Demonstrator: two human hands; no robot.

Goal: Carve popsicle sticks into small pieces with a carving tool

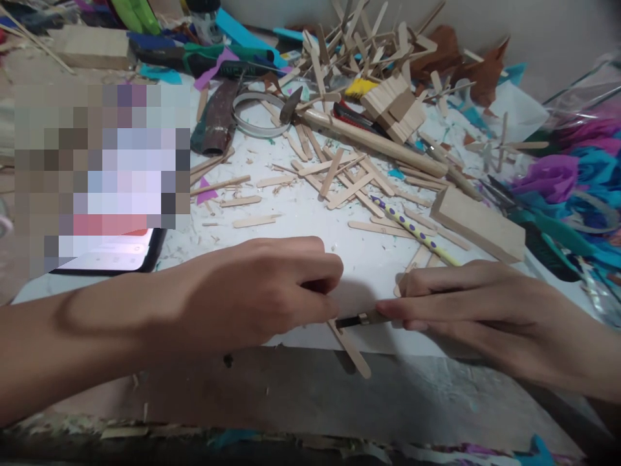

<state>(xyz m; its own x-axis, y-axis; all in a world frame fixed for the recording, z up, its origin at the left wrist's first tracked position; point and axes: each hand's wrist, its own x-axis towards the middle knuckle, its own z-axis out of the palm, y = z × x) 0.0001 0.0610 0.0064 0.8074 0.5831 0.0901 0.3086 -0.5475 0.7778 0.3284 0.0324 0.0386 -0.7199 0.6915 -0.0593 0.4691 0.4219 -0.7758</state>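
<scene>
My left hand [262, 291] lies curled at the front of the white sheet [310, 220], its fingers pressed down on one end of a wooden craft stick [352, 349] that juts out toward me. My right hand [466, 304] is closed round a small craft knife [361, 318]; its dark blade tip rests on the stick right beside my left fingertips. Most of the knife's handle is hidden inside my right hand.
Several loose craft sticks [339, 175] litter the sheet, with a hammer [369, 139], a dotted pencil [414, 230], a wooden block [478, 223], a stack of cut sticks [392, 107] and a metal ring [257, 113]. A phone [116, 255] lies left. Coloured paper flowers [577, 175] crowd the right.
</scene>
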